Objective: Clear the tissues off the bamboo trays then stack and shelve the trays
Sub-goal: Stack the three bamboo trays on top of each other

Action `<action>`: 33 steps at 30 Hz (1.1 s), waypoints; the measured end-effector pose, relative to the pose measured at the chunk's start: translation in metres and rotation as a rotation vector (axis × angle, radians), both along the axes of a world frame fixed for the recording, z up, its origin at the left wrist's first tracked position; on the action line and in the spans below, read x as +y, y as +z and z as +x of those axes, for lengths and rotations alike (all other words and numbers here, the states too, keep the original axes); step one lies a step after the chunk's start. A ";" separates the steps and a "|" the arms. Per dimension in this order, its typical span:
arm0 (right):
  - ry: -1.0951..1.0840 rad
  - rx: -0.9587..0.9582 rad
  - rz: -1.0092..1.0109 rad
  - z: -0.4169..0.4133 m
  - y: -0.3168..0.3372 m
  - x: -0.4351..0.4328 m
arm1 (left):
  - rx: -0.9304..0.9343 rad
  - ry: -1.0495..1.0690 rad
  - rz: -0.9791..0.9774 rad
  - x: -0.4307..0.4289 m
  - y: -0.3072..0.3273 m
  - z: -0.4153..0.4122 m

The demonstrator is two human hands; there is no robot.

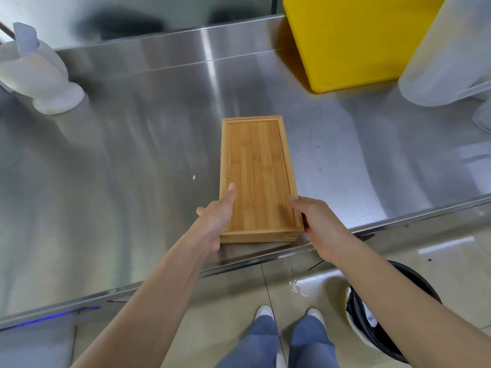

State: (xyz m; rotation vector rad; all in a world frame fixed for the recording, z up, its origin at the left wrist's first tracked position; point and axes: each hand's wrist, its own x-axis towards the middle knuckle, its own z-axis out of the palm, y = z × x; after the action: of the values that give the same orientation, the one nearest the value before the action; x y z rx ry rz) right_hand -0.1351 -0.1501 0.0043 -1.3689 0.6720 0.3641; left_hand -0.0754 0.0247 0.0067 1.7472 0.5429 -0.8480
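Note:
A stack of rectangular bamboo trays (256, 166) lies lengthwise on the steel counter (119, 168), its near end by the counter's front edge. The top tray is bare inside; seams on the near end show more than one tray. My left hand (216, 219) grips the stack's near left corner, thumb lying on the rim. My right hand (317, 224) holds the near right corner, thumb on top. No tissue lies on the trays.
A yellow bin (353, 41) and a translucent plastic container (446, 57) stand at the back right. A white holder (45, 75) sits at the back left. A black-lined waste bin (382, 312) stands on the tiled floor to my right. A small white scrap (193, 177) lies on the counter.

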 end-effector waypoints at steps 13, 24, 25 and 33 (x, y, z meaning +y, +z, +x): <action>0.099 -0.063 -0.269 -0.048 0.015 0.012 | -0.042 0.058 0.082 0.004 0.006 -0.055; 0.055 0.088 -0.314 -0.041 0.011 0.029 | -0.035 0.043 0.035 0.006 -0.002 -0.042; 0.054 0.071 -0.313 -0.040 0.013 0.028 | -0.024 0.065 0.020 0.008 -0.002 -0.040; 0.036 0.081 -0.121 -0.027 0.030 0.016 | 0.070 0.153 -0.249 0.006 0.018 -0.027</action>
State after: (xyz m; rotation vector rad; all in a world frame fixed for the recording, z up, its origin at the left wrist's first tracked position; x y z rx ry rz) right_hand -0.1623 -0.1344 0.0345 -1.4887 0.7471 0.4153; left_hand -0.1022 0.0307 0.0252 1.4358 0.5838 -0.8334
